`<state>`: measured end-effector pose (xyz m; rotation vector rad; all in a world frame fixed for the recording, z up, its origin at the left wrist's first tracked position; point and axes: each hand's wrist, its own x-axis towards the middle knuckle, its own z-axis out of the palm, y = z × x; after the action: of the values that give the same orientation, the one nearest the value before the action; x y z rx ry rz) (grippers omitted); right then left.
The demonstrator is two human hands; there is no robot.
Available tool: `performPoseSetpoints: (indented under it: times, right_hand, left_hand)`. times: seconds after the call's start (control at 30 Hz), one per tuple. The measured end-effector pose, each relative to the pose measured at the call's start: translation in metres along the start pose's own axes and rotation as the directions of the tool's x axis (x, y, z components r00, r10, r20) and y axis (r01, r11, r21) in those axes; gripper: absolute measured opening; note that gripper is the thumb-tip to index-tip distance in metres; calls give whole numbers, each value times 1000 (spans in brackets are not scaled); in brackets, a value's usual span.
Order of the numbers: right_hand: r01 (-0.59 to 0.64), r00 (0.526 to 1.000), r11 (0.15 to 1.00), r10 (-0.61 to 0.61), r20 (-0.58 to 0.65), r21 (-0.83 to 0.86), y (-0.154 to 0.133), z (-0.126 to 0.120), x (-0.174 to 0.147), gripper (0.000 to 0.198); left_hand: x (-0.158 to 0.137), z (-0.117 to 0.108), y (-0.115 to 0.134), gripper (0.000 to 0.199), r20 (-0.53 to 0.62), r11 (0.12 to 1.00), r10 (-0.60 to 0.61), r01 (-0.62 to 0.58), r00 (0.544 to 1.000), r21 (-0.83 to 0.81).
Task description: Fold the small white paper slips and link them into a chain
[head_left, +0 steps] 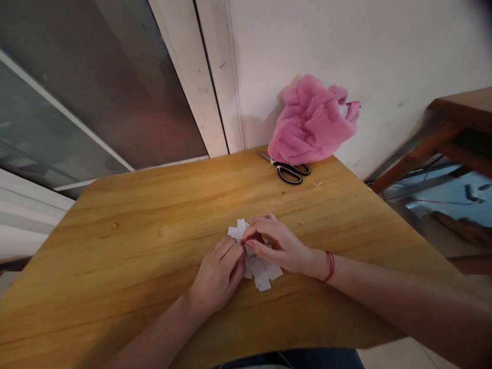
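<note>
Several small white paper pieces (262, 274), cut with notched edges, lie in an overlapping pile near the front middle of the table. My left hand (219, 274) rests at the pile's left side, fingers curled and closed. From the right, my right hand (282, 246) reaches over the pile with its thumb and forefinger pinched together, touching the left fingertips. Whatever is between the fingertips of either hand is too small and covered to make out. A thin red string bracelet (329, 266) circles my right wrist.
Scissors (290, 173) with black handles lie at the back of the wooden table (154, 215), beside a pink fluffy cloth (313, 123) against the wall. A tiny yellow bit (114, 226) sits at left; white scraps (318, 184) lie near the scissors. Wooden furniture (442, 133) stands right.
</note>
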<state>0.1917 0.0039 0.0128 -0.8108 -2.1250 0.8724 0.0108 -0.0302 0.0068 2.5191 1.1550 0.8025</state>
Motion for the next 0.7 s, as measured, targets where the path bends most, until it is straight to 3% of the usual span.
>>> performPoseSetpoints:
  times: [0.1,0.27,0.4,0.53,0.7]
  right_hand:
    - [-12,999,999,14,49,-31,-1,1,-1,13]
    - [6,997,996,1,78,-86,2,5,0,19]
    - [46,996,996,-40,79,-73,4,6,0,15]
    - [101,994,990,-96,49,-95,5,7,-2,15]
    - [222,974,957,-227,-7,-187,1,10,-6,16]
  left_hand:
    - [1,-1,-4,20,-17,999,-28,28,999,36]
    - [2,1,-8,18,-16,984,46,-43,999,171]
    - [1,3,-7,20,-22,985,35,-31,999,168]
    - [0,3,-6,18,2,998,-62,62,998,-12]
    - [-1,2,-1,16,41,930,-162,167,986,-328]
